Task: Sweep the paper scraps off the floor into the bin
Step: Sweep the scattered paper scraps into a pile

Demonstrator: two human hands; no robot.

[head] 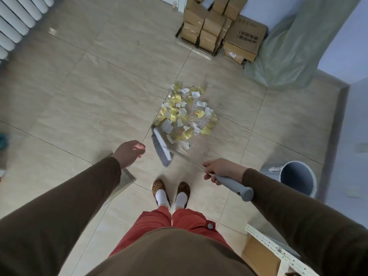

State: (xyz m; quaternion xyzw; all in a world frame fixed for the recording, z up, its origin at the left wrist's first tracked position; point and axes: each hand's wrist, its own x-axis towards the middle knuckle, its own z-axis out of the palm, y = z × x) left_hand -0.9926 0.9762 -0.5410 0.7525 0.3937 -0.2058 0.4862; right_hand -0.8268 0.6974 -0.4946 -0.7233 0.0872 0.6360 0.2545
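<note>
The right hand (221, 169) grips the broom (162, 145) handle, its head touching the near-left edge of the paper scraps (186, 114) piled mid-floor, the bin (296, 177) standing well right of the pile; the left hand (129, 153) hangs loosely curled, holding nothing.

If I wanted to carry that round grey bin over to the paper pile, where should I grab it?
Probably by the rim of the round grey plastic bin, reaching down from above. It stands upright with its open top facing up, so the rim is easy to hook fingers over. No handle shows. The right hand already grips the grey broom; the left hand holds nothing.
</note>
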